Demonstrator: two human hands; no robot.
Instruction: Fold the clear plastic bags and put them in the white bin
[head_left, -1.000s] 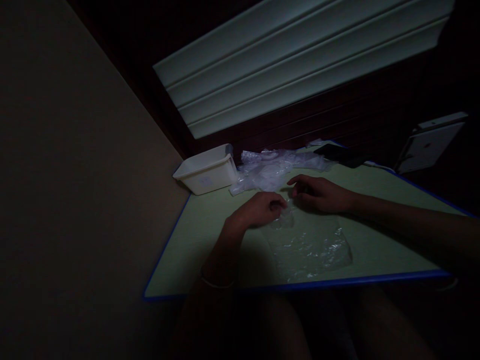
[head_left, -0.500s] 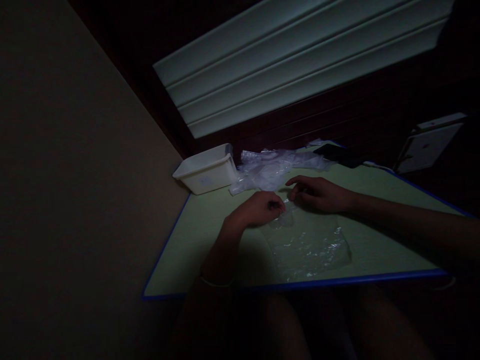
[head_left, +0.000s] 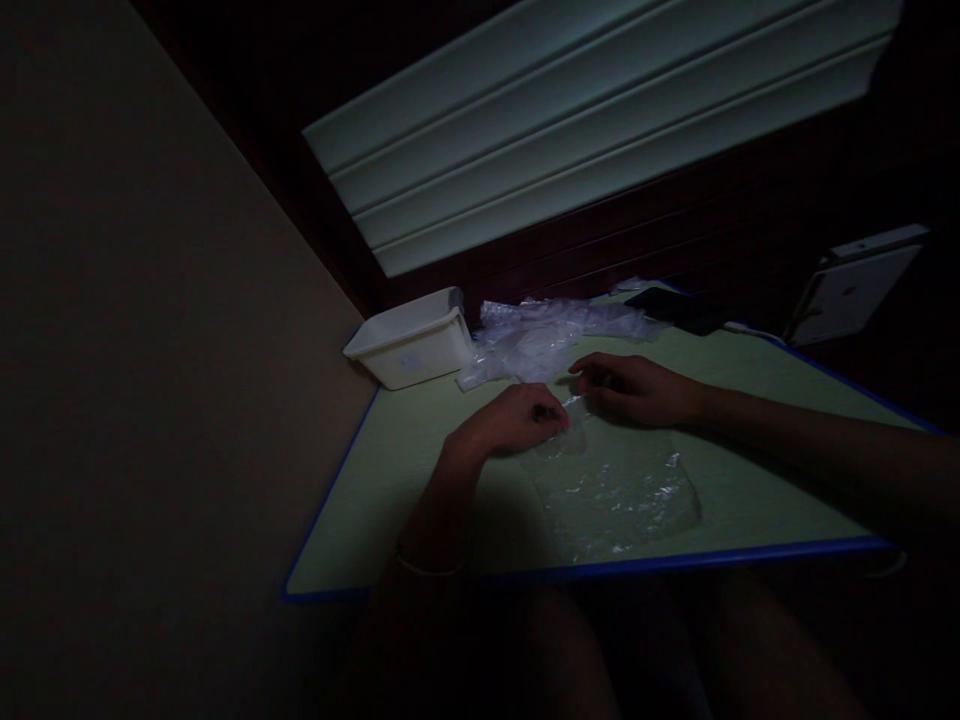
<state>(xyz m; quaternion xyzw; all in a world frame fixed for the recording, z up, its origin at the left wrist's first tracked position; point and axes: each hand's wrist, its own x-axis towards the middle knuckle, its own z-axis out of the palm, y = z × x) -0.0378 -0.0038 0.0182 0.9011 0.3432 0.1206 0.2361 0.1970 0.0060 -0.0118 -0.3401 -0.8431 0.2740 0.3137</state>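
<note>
A clear plastic bag lies flat on the table near its front edge, with shiny wrinkles across it. My left hand is closed at the bag's upper left corner, its thumb and fingers pinching the film. Just right of it, my right hand pinches the bag's upper edge between thumb and curled fingers, with the index finger stretched out to the left. Dim light hides the exact contact at the fingertips. Behind both hands lies a heap of crumpled clear plastic bags.
A white plastic bin stands at the table's back left, by the wall. The pale green table has a blue edge. A dark flat object lies at the back right. Beyond the right edge is a white tablet-like panel.
Both hands stay nearly in place over the bag. The right fingers have shifted very slightly; the bag lies as before.
</note>
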